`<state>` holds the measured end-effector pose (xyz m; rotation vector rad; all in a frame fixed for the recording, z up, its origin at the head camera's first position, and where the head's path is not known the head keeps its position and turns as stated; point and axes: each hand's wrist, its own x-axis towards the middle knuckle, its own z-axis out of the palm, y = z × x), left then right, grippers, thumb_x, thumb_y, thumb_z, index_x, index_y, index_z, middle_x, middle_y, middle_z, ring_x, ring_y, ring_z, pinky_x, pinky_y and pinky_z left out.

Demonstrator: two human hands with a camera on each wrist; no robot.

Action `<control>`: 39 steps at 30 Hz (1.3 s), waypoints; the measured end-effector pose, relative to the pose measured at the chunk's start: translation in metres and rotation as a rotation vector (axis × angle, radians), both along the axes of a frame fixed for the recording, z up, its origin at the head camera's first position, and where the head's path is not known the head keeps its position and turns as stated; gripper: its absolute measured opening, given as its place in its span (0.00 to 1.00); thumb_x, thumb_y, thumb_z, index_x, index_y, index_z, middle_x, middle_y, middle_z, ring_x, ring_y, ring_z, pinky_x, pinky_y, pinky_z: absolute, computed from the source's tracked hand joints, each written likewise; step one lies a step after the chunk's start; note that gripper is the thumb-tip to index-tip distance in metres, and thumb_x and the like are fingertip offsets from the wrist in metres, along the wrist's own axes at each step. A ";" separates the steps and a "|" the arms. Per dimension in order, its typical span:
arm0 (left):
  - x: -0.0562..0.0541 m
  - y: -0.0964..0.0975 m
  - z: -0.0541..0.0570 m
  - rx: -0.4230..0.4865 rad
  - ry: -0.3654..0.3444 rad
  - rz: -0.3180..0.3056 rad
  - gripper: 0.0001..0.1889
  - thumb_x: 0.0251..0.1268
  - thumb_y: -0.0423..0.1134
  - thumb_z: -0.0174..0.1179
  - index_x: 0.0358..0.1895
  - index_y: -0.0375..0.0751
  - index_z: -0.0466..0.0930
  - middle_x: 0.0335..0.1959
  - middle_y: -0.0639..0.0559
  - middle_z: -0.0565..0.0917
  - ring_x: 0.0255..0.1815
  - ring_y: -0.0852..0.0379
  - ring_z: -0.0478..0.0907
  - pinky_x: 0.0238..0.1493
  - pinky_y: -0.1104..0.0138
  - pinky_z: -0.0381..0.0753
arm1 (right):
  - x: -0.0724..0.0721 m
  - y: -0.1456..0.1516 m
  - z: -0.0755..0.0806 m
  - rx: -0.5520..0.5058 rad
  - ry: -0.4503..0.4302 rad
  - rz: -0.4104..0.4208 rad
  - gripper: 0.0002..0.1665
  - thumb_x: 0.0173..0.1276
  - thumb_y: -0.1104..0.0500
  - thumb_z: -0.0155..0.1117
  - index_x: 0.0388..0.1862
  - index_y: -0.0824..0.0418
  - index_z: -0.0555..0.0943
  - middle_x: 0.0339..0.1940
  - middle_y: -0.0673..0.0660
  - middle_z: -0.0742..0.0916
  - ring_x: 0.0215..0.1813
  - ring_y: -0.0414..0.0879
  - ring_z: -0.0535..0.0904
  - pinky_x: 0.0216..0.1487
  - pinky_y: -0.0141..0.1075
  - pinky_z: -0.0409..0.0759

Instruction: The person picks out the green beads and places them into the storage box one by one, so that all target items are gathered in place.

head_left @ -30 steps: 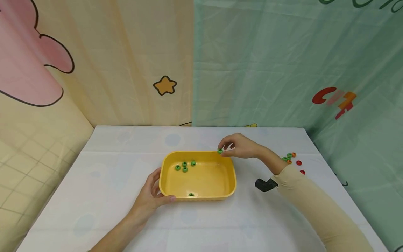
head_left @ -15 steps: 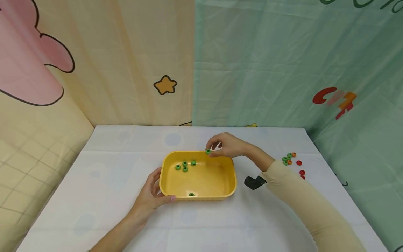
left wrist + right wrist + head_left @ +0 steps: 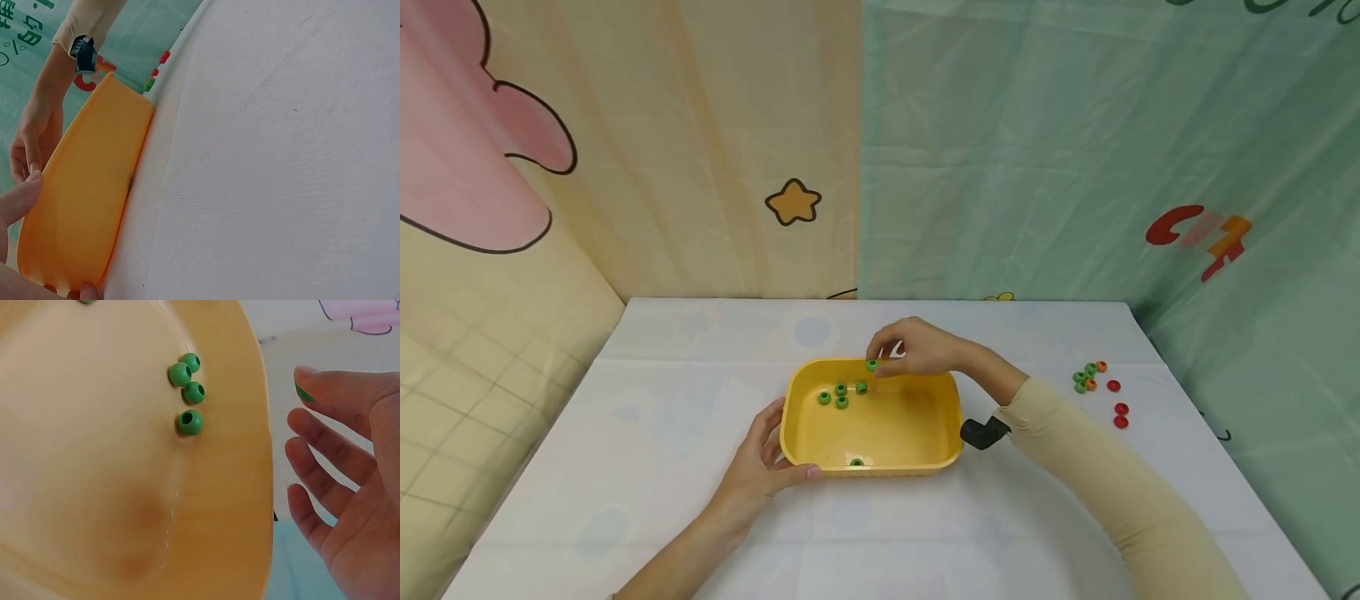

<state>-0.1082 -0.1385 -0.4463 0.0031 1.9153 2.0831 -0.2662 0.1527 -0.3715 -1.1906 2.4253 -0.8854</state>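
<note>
A yellow tray (image 3: 887,433) stands on the table with several green beads (image 3: 841,390) on its floor, most grouped toward the back left and one by the front wall. My left hand (image 3: 763,458) grips its front left corner, thumb over the front rim. Over the back rim, my right hand (image 3: 913,346) pinches a green bead (image 3: 872,365) between thumb and fingertips. In the right wrist view only a sliver of this bead shows behind the thumb of the right hand (image 3: 350,444), while the grouped beads (image 3: 189,422) show their round holes.
Right of the tray, loose green and orange beads (image 3: 1090,377) lie in a cluster, with a few red beads (image 3: 1121,409) just in front. A black wrist camera (image 3: 983,433) sticks out from the right sleeve, overlapping the tray's right edge. Printed curtains (image 3: 1000,167) hang behind the table.
My right hand has moved left along the tray's back rim, carrying the green bead. The sleeve has uncovered more of the loose beads at the right. My left hand has stayed put.
</note>
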 end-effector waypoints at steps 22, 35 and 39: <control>0.000 -0.001 -0.001 0.004 0.000 0.000 0.60 0.53 0.27 0.78 0.83 0.50 0.45 0.82 0.50 0.52 0.78 0.44 0.60 0.69 0.65 0.74 | -0.001 0.010 -0.002 -0.001 -0.023 -0.056 0.13 0.71 0.58 0.73 0.50 0.63 0.88 0.48 0.56 0.89 0.48 0.44 0.83 0.56 0.53 0.84; 0.001 0.000 0.001 0.020 0.004 -0.012 0.60 0.54 0.27 0.78 0.83 0.49 0.45 0.82 0.51 0.52 0.78 0.45 0.59 0.69 0.64 0.73 | 0.005 0.048 -0.001 0.005 -0.054 -0.171 0.12 0.70 0.58 0.73 0.48 0.61 0.88 0.46 0.51 0.89 0.49 0.46 0.82 0.58 0.48 0.84; 0.001 0.000 0.001 0.020 0.000 -0.007 0.59 0.53 0.27 0.78 0.83 0.50 0.45 0.82 0.51 0.53 0.78 0.45 0.59 0.69 0.65 0.74 | 0.007 0.062 -0.001 -0.003 -0.055 -0.199 0.12 0.71 0.58 0.72 0.50 0.62 0.87 0.47 0.50 0.88 0.50 0.48 0.82 0.59 0.50 0.83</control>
